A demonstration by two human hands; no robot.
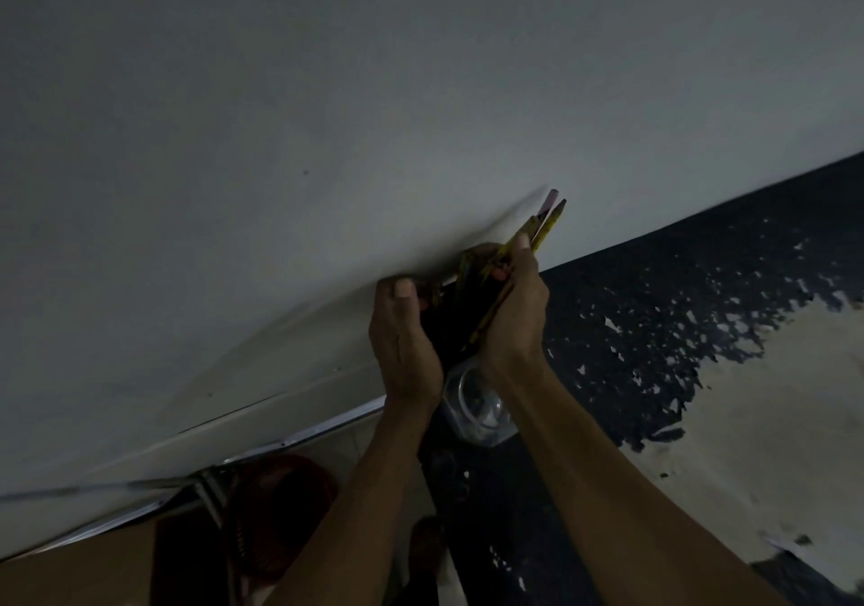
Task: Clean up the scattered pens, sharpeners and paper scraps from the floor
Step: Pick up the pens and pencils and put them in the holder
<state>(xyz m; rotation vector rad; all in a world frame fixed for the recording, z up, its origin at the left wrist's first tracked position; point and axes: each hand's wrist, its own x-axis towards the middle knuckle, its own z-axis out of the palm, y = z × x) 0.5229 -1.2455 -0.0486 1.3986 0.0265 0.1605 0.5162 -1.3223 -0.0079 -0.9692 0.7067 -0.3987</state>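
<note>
Both my hands are raised together in the dim middle of the view, holding one bundle of pens and pencils (544,227), mostly yellow and dark, with one pink tip sticking out at the upper right. My right hand (512,311) grips the bundle with its fingers curled round it. My left hand (404,334) cups the bundle's left side, thumb up. Below my wrists stands a clear plastic container (477,411) on the dark floor. Inside it, I cannot make out what it holds.
A pale wall (280,138) fills the upper view. The dark floor strip (701,287) has flaked paint and a bare pale patch (771,395) at the right. A reddish round object (280,502) and a metal rail (304,437) lie at the lower left.
</note>
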